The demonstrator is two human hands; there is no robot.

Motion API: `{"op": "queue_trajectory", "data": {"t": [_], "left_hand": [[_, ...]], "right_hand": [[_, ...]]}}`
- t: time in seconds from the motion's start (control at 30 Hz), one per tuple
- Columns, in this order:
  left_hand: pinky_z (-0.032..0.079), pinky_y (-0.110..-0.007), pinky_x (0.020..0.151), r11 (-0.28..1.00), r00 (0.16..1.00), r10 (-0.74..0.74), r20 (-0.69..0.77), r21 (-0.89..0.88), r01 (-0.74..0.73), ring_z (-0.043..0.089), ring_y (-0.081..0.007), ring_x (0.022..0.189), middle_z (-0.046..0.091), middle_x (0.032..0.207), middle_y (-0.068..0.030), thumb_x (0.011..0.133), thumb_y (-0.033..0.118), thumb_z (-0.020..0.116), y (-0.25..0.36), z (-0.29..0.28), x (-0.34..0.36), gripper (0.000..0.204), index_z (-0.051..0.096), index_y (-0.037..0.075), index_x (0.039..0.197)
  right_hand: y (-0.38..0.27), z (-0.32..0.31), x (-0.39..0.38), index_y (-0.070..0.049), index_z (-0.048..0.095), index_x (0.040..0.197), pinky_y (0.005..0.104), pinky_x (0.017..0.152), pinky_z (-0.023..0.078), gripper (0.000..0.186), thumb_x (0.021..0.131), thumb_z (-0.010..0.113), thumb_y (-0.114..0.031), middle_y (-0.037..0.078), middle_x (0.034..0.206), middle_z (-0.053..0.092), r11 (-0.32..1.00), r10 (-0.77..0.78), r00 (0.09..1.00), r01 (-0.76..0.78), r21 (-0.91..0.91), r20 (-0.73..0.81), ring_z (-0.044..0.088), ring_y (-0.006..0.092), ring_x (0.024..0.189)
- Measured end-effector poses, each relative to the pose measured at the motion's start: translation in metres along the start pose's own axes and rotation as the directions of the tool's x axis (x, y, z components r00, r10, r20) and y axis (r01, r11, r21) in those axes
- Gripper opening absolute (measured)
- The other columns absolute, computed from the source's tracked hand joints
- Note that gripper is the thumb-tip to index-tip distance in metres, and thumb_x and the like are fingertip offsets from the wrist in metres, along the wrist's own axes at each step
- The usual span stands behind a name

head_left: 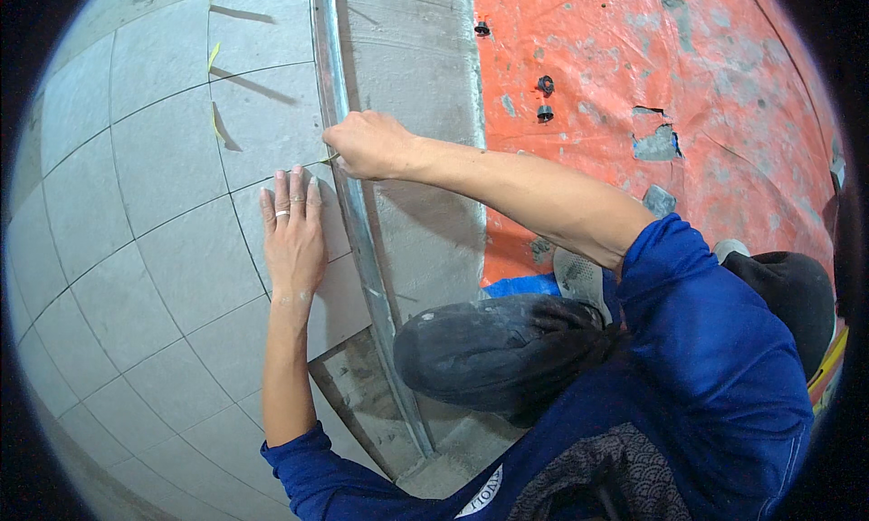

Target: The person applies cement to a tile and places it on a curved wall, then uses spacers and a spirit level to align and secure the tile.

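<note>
My left hand (295, 240) lies flat on a grey floor tile (337, 295), fingers stretched forward and a ring on one of them. My right hand (369, 145) is closed at the tiles' right edge, beside a long metal straightedge (362, 249). A thin yellowish tile spacer (329, 158) pokes out under its fingers, at the joint between two tiles; most of it is hidden. Farther left, yellow tile spacers (213, 55) stand up along another joint. The straightedge runs lengthwise along the tiled area's right side.
Bare cement (353, 376) shows beside the tiles near my knee (480, 349). An orange sheet (597, 41), torn and dusty, covers the floor to the right. Several small black caps (545, 86) and a grey chunk (659, 200) lie on it.
</note>
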State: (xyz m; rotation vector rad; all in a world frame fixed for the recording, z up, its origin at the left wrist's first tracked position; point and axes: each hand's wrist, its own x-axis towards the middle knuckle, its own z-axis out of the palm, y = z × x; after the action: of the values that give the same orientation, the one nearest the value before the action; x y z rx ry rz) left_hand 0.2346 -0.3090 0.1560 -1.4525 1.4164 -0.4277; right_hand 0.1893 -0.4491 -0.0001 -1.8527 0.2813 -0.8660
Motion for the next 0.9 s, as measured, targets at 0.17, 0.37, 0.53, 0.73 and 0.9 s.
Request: {"op": "queue_trajectory", "data": {"t": [0.17,0.37,0.53,0.73,0.9], "left_hand": [[0.012,-0.049,0.122,0.999,1.000,-0.014,-0.011,-0.051,0.013,0.022,-0.0289,0.148,0.035,0.155,-0.0123,0.093,0.011,0.046,0.002,0.002,0.001,0.047,0.049,0.006,0.140],[0.014,-0.052,0.121,0.994,1.000,0.011,-0.012,-0.112,-0.013,0.027,-0.0302,0.146,0.040,0.151,-0.0129,0.088,0.007,0.054,0.004,-0.007,-0.004,0.051,0.050,0.006,0.139],[0.030,-0.052,0.113,0.897,0.989,0.044,-0.143,-0.430,-0.102,0.051,-0.0301,0.127,0.063,0.123,-0.0110,0.078,0.005,0.063,0.032,-0.025,-0.019,0.037,0.064,0.009,0.114],[0.044,-0.045,0.098,0.742,0.993,0.033,-0.115,-0.663,-0.101,0.064,-0.0273,0.102,0.071,0.095,-0.0076,0.079,0.007,0.066,0.090,-0.037,-0.018,0.014,0.069,0.012,0.091],[0.049,-0.045,0.081,0.529,0.977,0.000,0.214,-0.829,0.182,0.065,-0.0334,0.089,0.070,0.088,-0.0133,0.086,0.018,0.064,0.130,-0.035,0.006,0.012,0.070,0.008,0.087]], "right_hand": [[0.003,-0.002,0.001,-0.001,0.068,0.088,0.0475,0.073,0.056,0.017,0.075,0.067,-0.011,0.020,0.086,0.070,0.999,-0.048,0.999,0.049,0.008,-0.017,0.070,0.0372,0.085],[-0.001,0.002,0.000,-0.004,0.068,0.092,0.0476,0.072,0.055,0.018,0.075,0.068,-0.011,0.017,0.087,0.069,0.998,-0.066,0.998,0.066,0.010,-0.021,0.069,0.0345,0.087],[-0.010,-0.018,-0.004,-0.007,0.069,0.097,0.0490,0.076,0.053,0.021,0.076,0.067,-0.009,0.014,0.092,0.069,0.998,-0.048,0.998,0.047,-0.048,-0.038,0.068,0.0336,0.090],[-0.030,-0.062,0.003,-0.007,0.069,0.103,0.0473,0.077,0.052,0.024,0.079,0.066,-0.010,0.012,0.091,0.069,0.996,-0.080,0.968,0.086,0.014,-0.238,0.068,0.0317,0.087],[-0.043,-0.089,-0.003,-0.003,0.070,0.092,0.0343,0.065,0.051,0.016,0.082,0.069,-0.016,0.010,0.081,0.068,0.935,0.034,0.892,0.131,0.330,-0.452,0.066,0.0220,0.072]]}}
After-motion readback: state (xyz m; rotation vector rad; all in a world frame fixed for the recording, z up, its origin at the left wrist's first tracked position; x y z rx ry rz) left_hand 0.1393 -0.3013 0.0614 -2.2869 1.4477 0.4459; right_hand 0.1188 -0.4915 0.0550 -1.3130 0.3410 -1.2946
